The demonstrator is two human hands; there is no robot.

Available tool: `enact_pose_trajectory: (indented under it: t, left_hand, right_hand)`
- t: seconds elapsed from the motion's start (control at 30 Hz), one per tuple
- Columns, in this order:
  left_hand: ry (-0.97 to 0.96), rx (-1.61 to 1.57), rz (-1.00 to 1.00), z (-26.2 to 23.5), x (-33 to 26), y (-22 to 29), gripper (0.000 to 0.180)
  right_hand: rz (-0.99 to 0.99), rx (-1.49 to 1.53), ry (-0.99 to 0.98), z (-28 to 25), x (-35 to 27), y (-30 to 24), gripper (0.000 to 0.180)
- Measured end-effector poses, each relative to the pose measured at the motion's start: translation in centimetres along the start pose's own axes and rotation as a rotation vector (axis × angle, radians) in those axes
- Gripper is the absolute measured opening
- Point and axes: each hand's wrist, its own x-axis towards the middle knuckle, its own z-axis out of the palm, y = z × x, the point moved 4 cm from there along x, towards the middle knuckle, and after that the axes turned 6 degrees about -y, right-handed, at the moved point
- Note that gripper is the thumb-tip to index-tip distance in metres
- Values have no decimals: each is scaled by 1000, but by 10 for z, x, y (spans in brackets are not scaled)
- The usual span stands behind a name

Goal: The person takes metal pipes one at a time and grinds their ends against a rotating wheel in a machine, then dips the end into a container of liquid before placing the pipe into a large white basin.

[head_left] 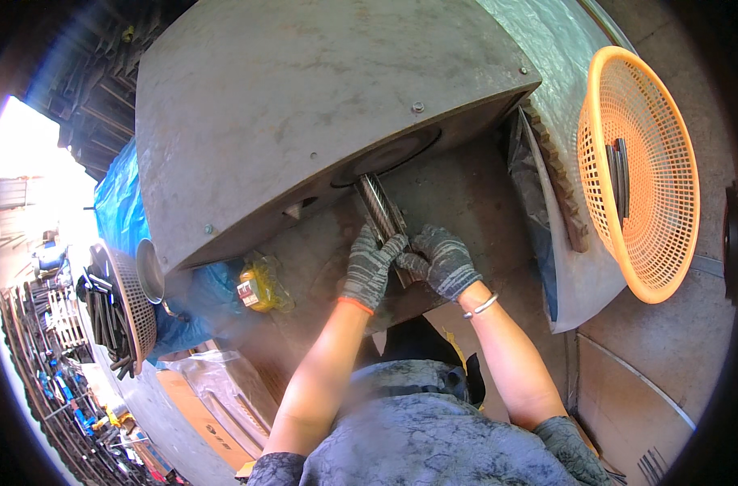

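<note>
- Judging by the dark bars (106, 320), many in the left basket (139, 301), few in the orange basket (659, 182) at right, work looks partway; which are finished is unclear.
- The metal cylinder (374, 201) juts from below the hood (320, 89), axis running far-left to near-right.
- Left hand (369, 266) and right hand (445, 261) curl half-closed at its near end; I cannot tell what they grip.

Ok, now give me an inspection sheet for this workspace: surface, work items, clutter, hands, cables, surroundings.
Surface: stained and dark, beneath a large grey housing.
Work items: striped metal cylinder, slanting out from under the housing.
Clutter: yellow object in clear plastic, left of the hands.
Hands: left hand and right hand gloved, at the cylinder's near end; grip unclear.
Cables: nothing clearly seen.
Surroundings: orange basket right, holding dark rods; blue sheeting left.
</note>
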Motion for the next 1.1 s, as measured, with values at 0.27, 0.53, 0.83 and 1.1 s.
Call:
enact_pose_trajectory:
  t: [0.27, 0.53, 0.83, 1.1]
  left_hand:
    - [-22, 68, 28, -1, 2, -3, 33]
    - [34, 71, -34, 1, -1, 3, 35]
    - [1, 76, -18, -3, 2, -3, 34]
    - [-39, -20, -8, -3, -1, -2, 33]
  right_hand:
    - [-27, -13, 91, -2, -6, -3, 42]
    - [47, -28, 10, -5, -5, -10, 43]
    - [-18, -42, 25, 1, -3, -1, 40]
    - [75, -56, -23, -6, -1, -10, 44]
